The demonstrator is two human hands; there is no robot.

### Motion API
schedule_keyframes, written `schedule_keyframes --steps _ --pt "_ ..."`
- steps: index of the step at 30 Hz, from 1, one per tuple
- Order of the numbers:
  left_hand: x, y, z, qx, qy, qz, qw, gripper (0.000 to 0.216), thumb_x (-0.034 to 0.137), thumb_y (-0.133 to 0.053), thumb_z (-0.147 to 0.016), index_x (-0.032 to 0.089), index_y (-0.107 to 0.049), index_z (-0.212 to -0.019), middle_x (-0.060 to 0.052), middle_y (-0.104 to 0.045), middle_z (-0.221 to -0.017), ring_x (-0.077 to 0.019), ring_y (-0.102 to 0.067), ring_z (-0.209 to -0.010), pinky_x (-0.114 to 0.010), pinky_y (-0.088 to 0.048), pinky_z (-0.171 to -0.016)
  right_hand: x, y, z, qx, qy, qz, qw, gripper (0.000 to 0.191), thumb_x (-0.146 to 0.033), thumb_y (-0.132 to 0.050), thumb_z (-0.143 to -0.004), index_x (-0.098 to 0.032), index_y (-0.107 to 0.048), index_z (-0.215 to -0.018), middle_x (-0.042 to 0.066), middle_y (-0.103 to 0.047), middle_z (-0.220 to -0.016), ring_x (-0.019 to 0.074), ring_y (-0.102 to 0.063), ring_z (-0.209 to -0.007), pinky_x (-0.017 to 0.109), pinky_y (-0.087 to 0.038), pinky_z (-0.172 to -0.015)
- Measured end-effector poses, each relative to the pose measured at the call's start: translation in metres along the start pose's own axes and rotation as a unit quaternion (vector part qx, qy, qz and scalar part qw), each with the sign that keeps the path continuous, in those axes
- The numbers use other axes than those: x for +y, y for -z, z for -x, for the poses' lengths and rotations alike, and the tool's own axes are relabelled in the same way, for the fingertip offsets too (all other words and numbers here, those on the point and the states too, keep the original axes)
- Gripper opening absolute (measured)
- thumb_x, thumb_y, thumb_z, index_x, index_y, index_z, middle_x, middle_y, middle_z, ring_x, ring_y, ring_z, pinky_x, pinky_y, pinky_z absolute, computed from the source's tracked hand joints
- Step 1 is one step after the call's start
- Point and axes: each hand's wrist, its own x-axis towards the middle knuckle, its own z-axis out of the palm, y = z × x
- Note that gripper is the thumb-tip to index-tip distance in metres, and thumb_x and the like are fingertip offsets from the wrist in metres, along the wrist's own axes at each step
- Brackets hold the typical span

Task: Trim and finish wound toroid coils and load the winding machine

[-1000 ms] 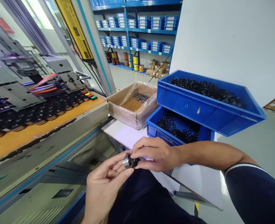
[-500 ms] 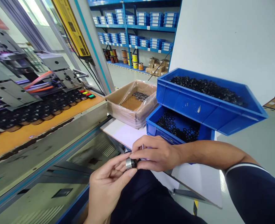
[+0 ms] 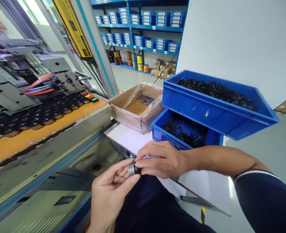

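Note:
My left hand (image 3: 110, 194) pinches a small silver metal cylinder (image 3: 131, 168) between thumb and fingers, low in the middle of the view. My right hand (image 3: 161, 159) closes its fingertips on a small black part (image 3: 137, 169) pressed against the right end of that cylinder. Both hands meet above my dark trousers, just in front of a white table (image 3: 130, 139). Right behind my right hand stands a low blue bin (image 3: 157, 132) of black rings.
A second blue bin (image 3: 201, 111) of black parts rests tilted on the lower one. A plastic-lined cardboard box (image 3: 123, 115) holds a few dark parts. At left, a machine with an orange deck (image 3: 36, 136) carries rows of black coil parts. Blue shelving (image 3: 143, 32) stands behind.
The hands stay together on the cylinder and black part, with only a slight shift of the fingers. The view has drifted a little.

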Motion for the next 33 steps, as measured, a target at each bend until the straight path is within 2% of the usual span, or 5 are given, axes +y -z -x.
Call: schedule_keyframes --steps 3,9,16,23,33 --pt "-0.0009 0.0012 -0.0003 0.004 0.003 -0.008 1.0 0.031 0.018 -0.089 -0.064 0.023 -0.082 -0.094 -0.006 -0.082 -0.081 -0.0211 -0.079 -0.071 -0.022 -0.063 -0.069 -0.0002 0.0001 0.0006 0.005 0.005 0.007 1.0 0.018 -0.026 -0.063 -0.096 -0.01 -0.06 -0.104 0.01 -0.07 -0.096 0.0139 -0.066 -0.093 0.026 -0.058 -0.084" --pt "-0.0029 0.0004 -0.0022 0.004 0.0 -0.013 1.0 0.032 0.019 -0.089 -0.063 0.022 -0.082 -0.093 -0.007 -0.081 -0.08 -0.021 -0.078 -0.07 -0.022 -0.063 -0.069 0.0015 -0.0004 0.0029 -0.046 -0.005 -0.001 0.999 0.016 -0.024 -0.057 -0.099 -0.011 -0.06 -0.107 0.01 -0.068 -0.098 0.0141 -0.065 -0.098 0.028 -0.057 -0.087" --pt "-0.0013 0.0019 -0.0016 -0.013 -0.004 0.002 1.0 0.033 0.015 -0.087 -0.066 0.028 -0.082 -0.096 -0.003 -0.082 -0.081 -0.0161 -0.078 -0.069 -0.015 -0.06 -0.069 0.0029 -0.0033 0.0038 -0.002 0.0 -0.012 1.0 0.014 -0.02 -0.062 -0.096 -0.011 -0.06 -0.107 0.008 -0.07 -0.099 0.0129 -0.066 -0.096 0.026 -0.058 -0.087" --pt "-0.0015 0.0014 -0.0022 0.001 0.015 -0.007 1.0 0.031 0.023 -0.09 -0.063 0.023 -0.082 -0.093 -0.007 -0.081 -0.08 -0.0209 -0.078 -0.07 -0.025 -0.064 -0.069 0.0032 -0.0031 0.0081 -0.076 -0.02 0.002 0.997 0.02 -0.025 -0.063 -0.095 -0.012 -0.06 -0.111 0.01 -0.067 -0.103 0.0142 -0.064 -0.101 0.029 -0.056 -0.088" --pt "-0.0023 0.0045 -0.0014 -0.004 0.02 -0.003 1.0 0.033 0.02 -0.09 -0.062 0.026 -0.083 -0.094 -0.005 -0.081 -0.08 -0.0194 -0.078 -0.069 -0.024 -0.063 -0.07 0.0011 -0.0019 0.0029 -0.021 0.006 0.024 0.999 0.014 -0.023 -0.063 -0.096 -0.012 -0.063 -0.103 0.007 -0.068 -0.095 0.0123 -0.065 -0.092 0.025 -0.057 -0.084"
